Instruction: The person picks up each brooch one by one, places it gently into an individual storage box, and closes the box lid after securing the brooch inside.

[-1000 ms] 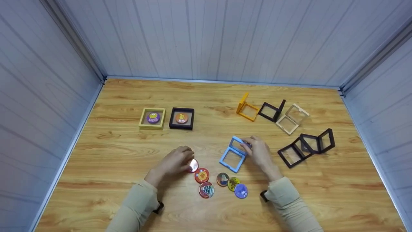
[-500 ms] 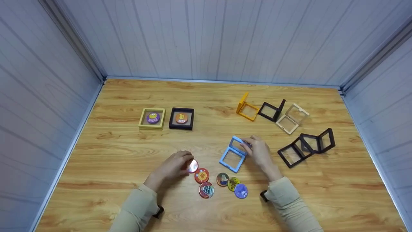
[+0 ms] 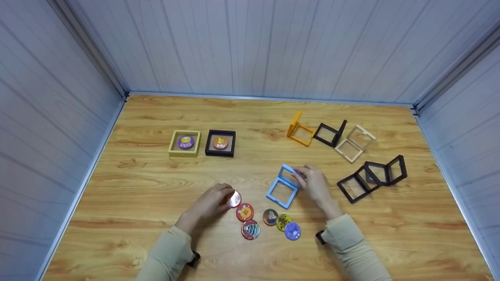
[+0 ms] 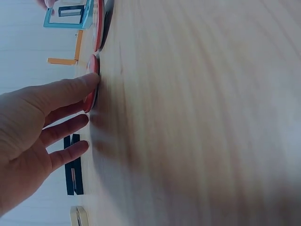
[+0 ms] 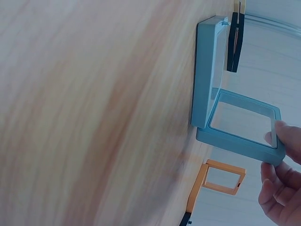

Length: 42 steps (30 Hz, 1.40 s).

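Note:
My left hand [image 3: 211,201] grips a shiny red round badge [image 3: 234,199] by its edge, thumb in front and fingers behind in the left wrist view; the badge is at the tabletop. My right hand [image 3: 315,186] pinches the raised half of a blue hinged display frame [image 3: 282,205] between thumb and fingers. The frame's other half lies flat on the table. Beside the held badge lie a red-and-gold badge [image 3: 245,212] and a dark red badge with a tree [image 3: 250,230]. Closer to my right arm are a dark badge [image 3: 270,217], a yellow badge [image 3: 284,223] and a purple badge [image 3: 292,231].
At the back left, a yellow frame [image 3: 172,144] and a black frame [image 3: 208,144] each hold a badge. Unfolded frames stand at the right: orange [image 3: 302,142], black [image 3: 326,143], cream [image 3: 348,158] and several dark ones [image 3: 352,201]. White panels [image 3: 250,47] surround the table.
My left hand has shifted slightly and its fingers have closed on the red badge's edge. The right hand and the blue frame have stayed in place.

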{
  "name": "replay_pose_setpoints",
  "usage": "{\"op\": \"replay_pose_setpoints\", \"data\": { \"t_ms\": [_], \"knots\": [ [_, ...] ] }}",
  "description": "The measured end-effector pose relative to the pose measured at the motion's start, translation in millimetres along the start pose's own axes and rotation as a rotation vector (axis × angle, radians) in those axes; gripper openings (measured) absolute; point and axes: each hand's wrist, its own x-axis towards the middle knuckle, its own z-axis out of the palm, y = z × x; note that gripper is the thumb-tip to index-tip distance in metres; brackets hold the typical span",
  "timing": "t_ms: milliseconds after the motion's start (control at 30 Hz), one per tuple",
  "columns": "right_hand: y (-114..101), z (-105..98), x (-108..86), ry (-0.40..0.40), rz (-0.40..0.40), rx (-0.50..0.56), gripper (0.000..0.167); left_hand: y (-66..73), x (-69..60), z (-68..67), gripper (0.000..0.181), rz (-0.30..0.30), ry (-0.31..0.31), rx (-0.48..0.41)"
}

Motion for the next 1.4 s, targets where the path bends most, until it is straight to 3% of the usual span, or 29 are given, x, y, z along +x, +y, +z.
{"op": "replay_pose_setpoints", "data": {
  "t_ms": [367,667,867,1067,1400],
  "knots": [
    [-0.7,1.8,-0.6,0.014,0.003,-0.018,0.019,1.1,-2.1,3.1,0.04,-0.054,0.023,0.0],
    [-0.8,0.1,-0.3,-0.017,0.05,0.007,0.019,8.9,-0.1,4.6,0.044,-0.164,0.097,-0.042],
    [0.5,-0.2,0.1,-0.017,0.045,0.007,0.02,23.1,8.5,8.0,0.046,-0.219,0.152,-0.064],
    [0.1,0.0,0.3,-0.018,0.039,0.024,0.02,41.4,22.6,14.3,0.047,-0.278,0.165,-0.143],
    [-0.3,0.5,0.5,0.013,-0.005,0.016,0.017,65.0,47.1,29.4,0.045,-0.211,0.192,-0.136]
  ]
}}
